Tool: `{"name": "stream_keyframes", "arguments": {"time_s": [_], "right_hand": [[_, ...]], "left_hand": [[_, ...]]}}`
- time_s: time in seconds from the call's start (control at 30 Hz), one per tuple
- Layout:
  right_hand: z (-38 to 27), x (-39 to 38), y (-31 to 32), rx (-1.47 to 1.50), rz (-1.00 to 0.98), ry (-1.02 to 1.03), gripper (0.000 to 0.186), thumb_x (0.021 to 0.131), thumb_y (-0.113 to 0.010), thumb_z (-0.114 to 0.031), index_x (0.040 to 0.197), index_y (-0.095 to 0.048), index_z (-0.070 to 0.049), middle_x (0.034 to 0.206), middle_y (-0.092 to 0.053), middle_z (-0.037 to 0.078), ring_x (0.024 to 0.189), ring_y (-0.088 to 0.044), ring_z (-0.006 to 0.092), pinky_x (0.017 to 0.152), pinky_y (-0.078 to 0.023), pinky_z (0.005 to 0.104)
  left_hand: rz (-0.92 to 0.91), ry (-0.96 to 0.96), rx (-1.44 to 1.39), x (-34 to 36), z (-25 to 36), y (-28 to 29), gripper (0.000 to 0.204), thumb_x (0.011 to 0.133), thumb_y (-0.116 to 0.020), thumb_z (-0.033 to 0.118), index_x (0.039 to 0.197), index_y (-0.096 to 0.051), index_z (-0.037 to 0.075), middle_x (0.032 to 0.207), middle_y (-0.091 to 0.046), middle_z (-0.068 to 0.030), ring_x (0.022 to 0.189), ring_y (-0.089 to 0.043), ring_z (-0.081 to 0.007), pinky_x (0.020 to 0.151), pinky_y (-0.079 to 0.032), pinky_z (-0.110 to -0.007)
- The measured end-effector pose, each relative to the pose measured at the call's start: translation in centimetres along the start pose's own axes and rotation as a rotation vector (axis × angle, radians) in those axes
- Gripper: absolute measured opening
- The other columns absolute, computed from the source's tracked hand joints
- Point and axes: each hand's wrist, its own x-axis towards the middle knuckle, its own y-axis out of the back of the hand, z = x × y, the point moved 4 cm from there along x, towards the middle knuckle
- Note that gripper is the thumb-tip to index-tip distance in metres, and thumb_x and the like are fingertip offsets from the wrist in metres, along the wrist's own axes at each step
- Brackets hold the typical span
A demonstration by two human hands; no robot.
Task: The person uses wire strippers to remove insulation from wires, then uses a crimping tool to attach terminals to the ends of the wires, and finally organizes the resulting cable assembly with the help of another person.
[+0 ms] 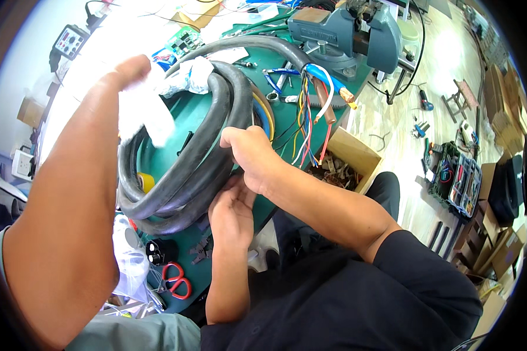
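A thick black cable (pixel 175 175) lies coiled on the green bench mat. Its stripped end shows a blue conductor (pixel 321 73) with bare copper, a brown one (pixel 323 99) and several thin coloured wires (pixel 304 117). My right hand (pixel 249 155) is closed round the coil's right side, fingertips hidden inside the loop. Just below, my left hand (pixel 233 212) is palm up, its curled fingers against the coil's near edge and partly hidden. A co-worker's blurred hand (pixel 133 70) holds a white cloth or tissue (pixel 149 111) over the far left. White wrapping (pixel 190 77) covers part of the cable.
A grey bench vise (pixel 345 35) stands at the far right of the bench. Red-handled scissors (pixel 177 281) and a yellow tape roll (pixel 146 182) lie near the coil. A scrap box (pixel 351 153) stands beside the bench; a toolbox (pixel 457 178) sits on the floor.
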Motion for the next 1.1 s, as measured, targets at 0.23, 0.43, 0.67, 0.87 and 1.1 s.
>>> {"name": "stream_keyframes", "arguments": {"time_s": [0.23,0.43,0.67,0.87,1.1], "right_hand": [[-0.6,-0.1,1.0,-0.100,-0.035,0.053,0.020,0.073,-0.056,-0.010,0.062,-0.051,0.006,0.065,-0.047,0.007,0.061,-0.039,0.0156,0.054,-0.032,0.0381],[0.3,2.0,2.0,-0.016,-0.123,-0.067,0.022,0.078,-0.054,-0.007,0.097,-0.054,0.003,0.085,-0.052,0.007,0.072,-0.047,0.0160,0.066,-0.040,0.0323],[0.1,1.9,2.1,0.036,-0.140,-0.108,0.026,0.081,-0.050,-0.004,0.107,-0.053,0.000,0.081,-0.053,0.001,0.068,-0.046,0.0089,0.061,-0.037,0.0239],[2.3,2.1,1.5,0.059,0.047,-0.259,0.036,0.090,-0.044,-0.009,0.124,-0.051,0.000,0.118,-0.058,0.010,0.104,-0.057,0.0192,0.096,-0.043,0.0344],[2.9,3.8,2.2,0.265,0.356,-0.464,0.048,0.100,-0.033,-0.041,0.124,-0.055,-0.006,0.121,-0.061,0.012,0.109,-0.057,0.0268,0.098,-0.042,0.0417]], "left_hand": [[0.043,-0.402,0.544,-1.7,4.7,-2.3,0.020,0.095,-0.052,0.007,0.110,-0.058,-0.005,0.098,-0.067,-0.0141,0.082,-0.064,-0.0183,0.071,-0.053,-0.028],[0.003,-0.035,0.089,-0.9,1.3,-1.8,0.042,0.094,-0.051,0.007,0.130,-0.043,-0.014,0.126,-0.055,-0.0279,0.116,-0.057,-0.0337,0.100,-0.047,-0.044],[0.067,0.055,0.047,0.2,1.0,-1.4,0.043,0.095,-0.048,0.015,0.131,-0.046,-0.008,0.131,-0.054,-0.0236,0.122,-0.054,-0.0338,0.105,-0.042,-0.046],[0.261,0.284,-0.058,-0.2,0.6,0.4,0.040,0.095,-0.049,0.020,0.129,-0.052,-0.002,0.131,-0.057,-0.0171,0.123,-0.053,-0.0303,0.106,-0.040,-0.044],[0.252,0.483,-0.160,2.4,0.5,0.0,0.037,0.096,-0.048,0.021,0.125,-0.057,-0.001,0.129,-0.059,-0.0162,0.121,-0.054,-0.0280,0.105,-0.040,-0.042]]}}
